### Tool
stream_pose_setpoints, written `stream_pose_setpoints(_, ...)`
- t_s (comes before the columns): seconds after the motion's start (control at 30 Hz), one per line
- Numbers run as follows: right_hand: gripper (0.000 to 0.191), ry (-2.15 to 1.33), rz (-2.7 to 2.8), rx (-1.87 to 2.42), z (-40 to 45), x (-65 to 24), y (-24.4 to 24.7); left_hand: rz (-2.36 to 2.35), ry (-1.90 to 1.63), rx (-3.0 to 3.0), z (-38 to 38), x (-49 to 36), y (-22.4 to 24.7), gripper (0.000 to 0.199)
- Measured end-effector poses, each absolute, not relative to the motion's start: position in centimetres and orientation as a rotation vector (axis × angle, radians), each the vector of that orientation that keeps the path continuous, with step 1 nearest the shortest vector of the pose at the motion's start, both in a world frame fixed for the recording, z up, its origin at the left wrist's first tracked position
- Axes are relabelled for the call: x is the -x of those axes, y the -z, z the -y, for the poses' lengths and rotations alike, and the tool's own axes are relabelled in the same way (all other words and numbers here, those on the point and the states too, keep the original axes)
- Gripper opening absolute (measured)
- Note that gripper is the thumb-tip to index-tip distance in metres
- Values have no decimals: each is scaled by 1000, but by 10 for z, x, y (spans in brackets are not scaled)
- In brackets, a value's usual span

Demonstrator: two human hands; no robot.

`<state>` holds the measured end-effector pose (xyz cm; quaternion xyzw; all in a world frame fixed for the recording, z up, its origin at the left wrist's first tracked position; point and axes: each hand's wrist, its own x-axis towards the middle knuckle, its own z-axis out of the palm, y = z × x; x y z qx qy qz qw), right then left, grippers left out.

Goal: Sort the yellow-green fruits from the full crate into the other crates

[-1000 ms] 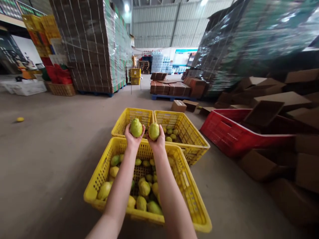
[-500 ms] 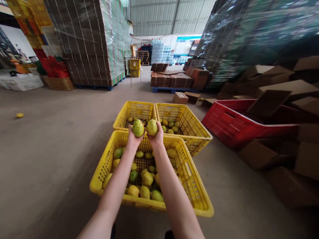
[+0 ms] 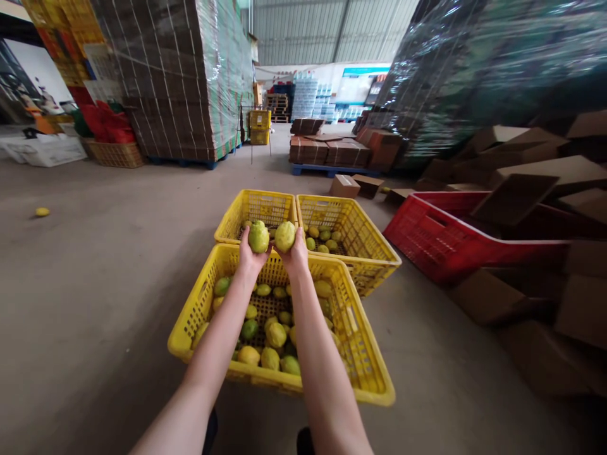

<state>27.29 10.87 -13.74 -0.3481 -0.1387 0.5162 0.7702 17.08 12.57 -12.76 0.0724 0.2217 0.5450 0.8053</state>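
My left hand point(image 3: 251, 258) is closed round a green-yellow lemon point(image 3: 258, 237), and my right hand point(image 3: 294, 254) grips a paler yellow-green lemon point(image 3: 285, 237). Both fruits are held side by side, a small gap between them, above the far rim of the near yellow crate point(image 3: 190, 309). Inside that crate lie several loose lemons point(image 3: 275, 335), green to yellow, partly hidden by my forearms. Beyond my hands stand two more yellow crates, the left one point(image 3: 232, 212) and the right one point(image 3: 374, 243), each with some lemons at the bottom.
A red crate point(image 3: 417, 234) with cardboard in it stands at the right, among heaped cardboard boxes point(image 3: 535, 328). One lemon point(image 3: 42, 212) lies on the floor far left. Wrapped pallet stacks point(image 3: 161, 82) rise behind, with flattened cartons point(image 3: 327, 153) on a blue pallet.
Both hands, still holding their lemons, have shifted slightly left and up in the picture. The view itself has moved a little; the crates' contents look the same.
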Motion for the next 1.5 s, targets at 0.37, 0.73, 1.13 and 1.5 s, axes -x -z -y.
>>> stream_pose_setpoints(0.37, 25, -1125, 407, 795, -94, -288, 134, -406, -1136, -95, -122, -187, 119, 33)
stream_pose_setpoints(0.73, 24, -1172, 244, 732, -104, -289, 136, -376, -1215, -126, -110, -195, 122, 24)
stream_pose_setpoints(1.13, 26, -1155, 271, 828, -93, -298, 133, -411, -1144, -209, -114, -183, 138, 34)
stream_pose_setpoints(1.5, 12, -1284, 417, 808, -83, -289, 121, -386, -1166, -148, -109, -178, 123, 30)
